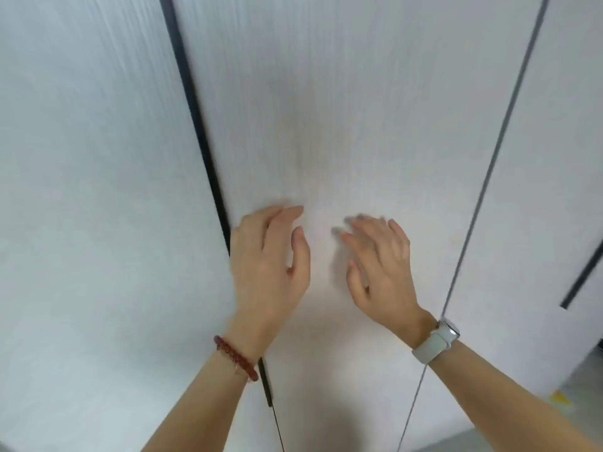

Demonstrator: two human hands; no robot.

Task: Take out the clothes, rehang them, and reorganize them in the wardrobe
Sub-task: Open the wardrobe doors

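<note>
A person stands close against a wardrobe, both bare arms raised to its middle door [326, 109]. The left hand [269, 259] lies at about seven o'clock from the panel's centre, fingers straight and loose, its outer edge right beside the dark gap [195, 125] that runs down the door's left side; it holds nothing. The right hand [380, 265], at about five o'clock, is spread with fingers extended toward the panel, also holding nothing (its fingertips are blurred, so whether they touch the surface cannot be told). The placement suggests the hands are there to work the door, probably at that gap, since no handle shows. The wardrobe is pale grey-white with a faint vertical grain, its tall flat panels divided by thin dark seams. No clothes are visible; they are presumably behind the doors. A red bead bracelet [235, 357] circles the left wrist, a white watch [437, 340] the right.
</note>
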